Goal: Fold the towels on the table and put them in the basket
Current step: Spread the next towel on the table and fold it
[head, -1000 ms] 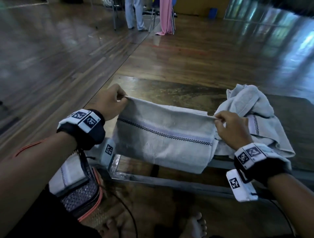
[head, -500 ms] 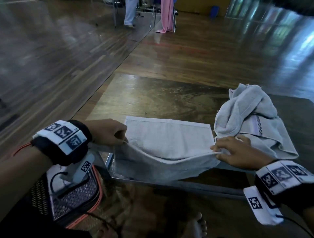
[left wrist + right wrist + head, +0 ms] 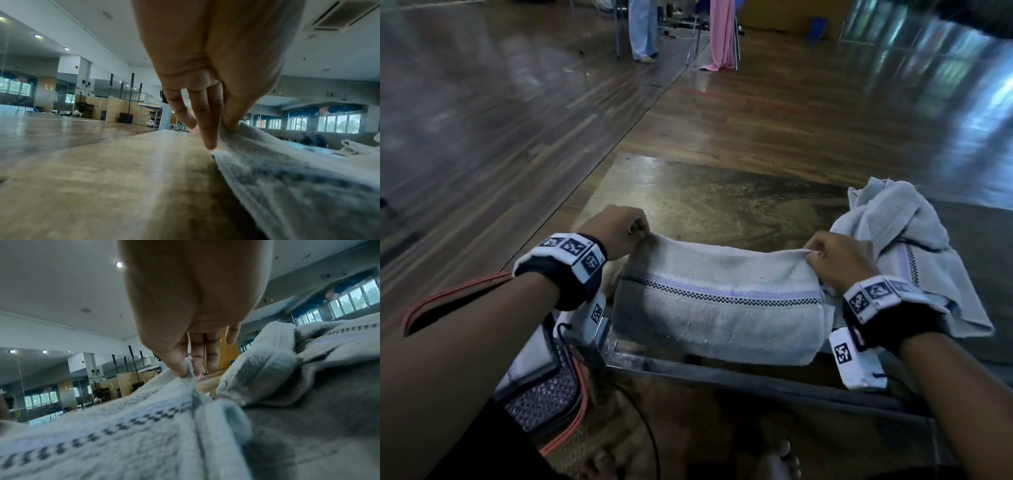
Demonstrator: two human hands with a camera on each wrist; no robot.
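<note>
A white towel [image 3: 719,308] with a checked purple stripe hangs over the near edge of the wooden table [image 3: 722,202]. My left hand [image 3: 619,229] pinches its left top corner, and my right hand [image 3: 832,257] pinches its right top corner, holding the upper edge a little above the table. In the left wrist view the thumb and fingers [image 3: 207,129] clamp the towel [image 3: 287,170] edge. The right wrist view shows the thumb and fingers [image 3: 180,366] nipping the towel [image 3: 123,426] corner. A second towel [image 3: 907,246] lies crumpled at the right. The basket [image 3: 544,394] with folded cloth inside sits low at the left.
The table's metal front rail [image 3: 722,373] runs below the towel. A cable [image 3: 647,428] trails over the mat by my bare feet. Far across the wooden floor stand a person [image 3: 642,27], chairs and a pink cloth [image 3: 720,34].
The towel's front edge, pinched low at the table half a second ago, has been lifted and carried back up; both hands rose and moved away from me, folding the towel over.
</note>
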